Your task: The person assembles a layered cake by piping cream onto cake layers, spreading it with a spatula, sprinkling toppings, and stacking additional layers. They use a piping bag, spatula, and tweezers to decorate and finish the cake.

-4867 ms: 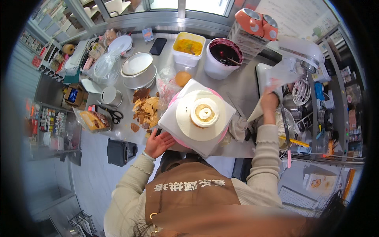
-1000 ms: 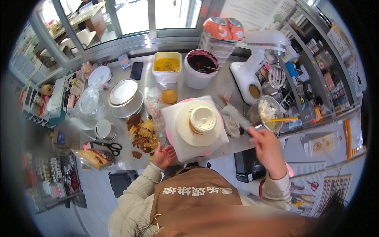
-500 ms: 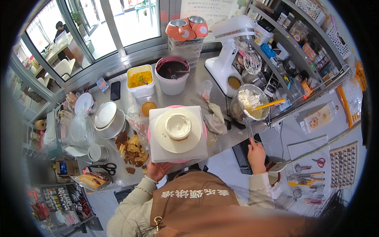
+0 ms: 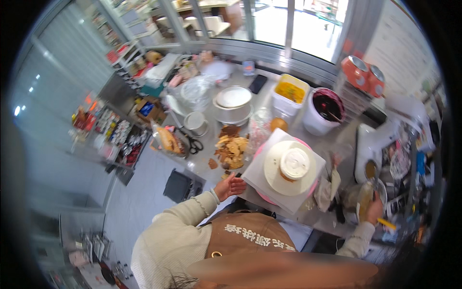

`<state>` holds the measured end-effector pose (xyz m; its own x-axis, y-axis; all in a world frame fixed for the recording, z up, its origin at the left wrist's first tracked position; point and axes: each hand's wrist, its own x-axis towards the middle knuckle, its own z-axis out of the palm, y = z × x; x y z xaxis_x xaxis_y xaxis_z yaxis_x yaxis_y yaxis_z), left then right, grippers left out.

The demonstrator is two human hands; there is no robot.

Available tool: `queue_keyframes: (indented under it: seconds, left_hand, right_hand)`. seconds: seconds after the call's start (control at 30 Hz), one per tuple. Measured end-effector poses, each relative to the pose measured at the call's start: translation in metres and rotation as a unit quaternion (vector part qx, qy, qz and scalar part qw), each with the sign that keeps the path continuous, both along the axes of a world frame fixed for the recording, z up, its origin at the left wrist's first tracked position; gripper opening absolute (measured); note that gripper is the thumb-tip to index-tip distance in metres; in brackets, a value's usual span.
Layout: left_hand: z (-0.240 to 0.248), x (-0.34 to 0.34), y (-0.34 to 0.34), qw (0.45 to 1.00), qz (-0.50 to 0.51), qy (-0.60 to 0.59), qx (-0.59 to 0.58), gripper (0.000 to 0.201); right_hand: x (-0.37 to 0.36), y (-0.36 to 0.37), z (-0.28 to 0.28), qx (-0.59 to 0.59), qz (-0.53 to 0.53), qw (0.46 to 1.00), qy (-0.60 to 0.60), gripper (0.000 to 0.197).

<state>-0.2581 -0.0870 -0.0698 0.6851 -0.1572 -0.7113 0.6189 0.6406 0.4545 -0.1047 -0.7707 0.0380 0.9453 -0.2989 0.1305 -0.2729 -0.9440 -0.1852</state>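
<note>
A small round cake (image 4: 295, 163), white cream on top and brown at its side, sits on a wide cream-coloured disc (image 4: 272, 174). Beneath the disc are a square white sheet (image 4: 293, 202) and a pink turntable (image 4: 262, 196). My left hand (image 4: 231, 187) is empty, fingers stretched out, beside the sheet's left corner at the counter edge. My right hand (image 4: 374, 210) is curled over the metal mixing bowl (image 4: 353, 204) on the right; blur hides what it grips. A yellow spatula handle (image 4: 386, 224) sticks out below that hand.
Brown and yellow cake scraps (image 4: 231, 150) lie left of the turntable. Behind stand a yellow-filled tub (image 4: 290, 91) and a bucket of dark purple filling (image 4: 326, 107). A piping bag (image 4: 328, 188), scissors (image 4: 194, 144), stacked pans (image 4: 233, 106) and a white stand mixer (image 4: 365, 154) are around.
The view has turned leftward. My left hand has come away from under the sheet and opened. My right hand has moved from the bowl's handle to above the bowl.
</note>
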Motion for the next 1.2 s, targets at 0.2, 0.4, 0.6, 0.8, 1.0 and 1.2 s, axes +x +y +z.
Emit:
queue_keyframes:
  seconds: [0.2, 0.4, 0.6, 0.8, 1.0, 1.2]
  left_hand:
    - [0.077, -0.009, 0.06, 0.947, 0.057, -0.175, 0.262, 0.02]
    - [0.229, 0.038, 0.241, 0.707, 0.017, -0.346, 0.617, 0.003]
    - [0.213, 0.141, 0.412, 0.33, -0.283, -0.263, 0.861, 0.047]
    - [0.123, 0.212, 0.486, 0.162, -0.448, -0.243, 0.845, 0.03]
    - [0.176, 0.226, 0.501, 0.345, -0.39, -0.228, 0.823, 0.018]
    - [0.244, 0.191, 0.467, 0.671, -0.245, -0.357, 0.603, 0.022]
  right_hand:
    - [0.019, 0.035, 0.062, -0.049, 0.097, 0.994, -0.027, 0.047]
    - [0.023, 0.282, 0.23, -0.015, 0.332, 0.919, -0.211, 0.035]
    - [0.018, 0.576, 0.251, 0.122, 0.562, 0.798, -0.182, 0.028]
    - [0.026, 0.756, 0.172, 0.194, 0.599, 0.773, -0.082, 0.025]
    - [0.038, 0.799, 0.122, 0.337, 0.524, 0.781, 0.046, 0.023]
    - [0.042, 0.871, 0.111, 0.524, 0.472, 0.706, 0.056, 0.022]
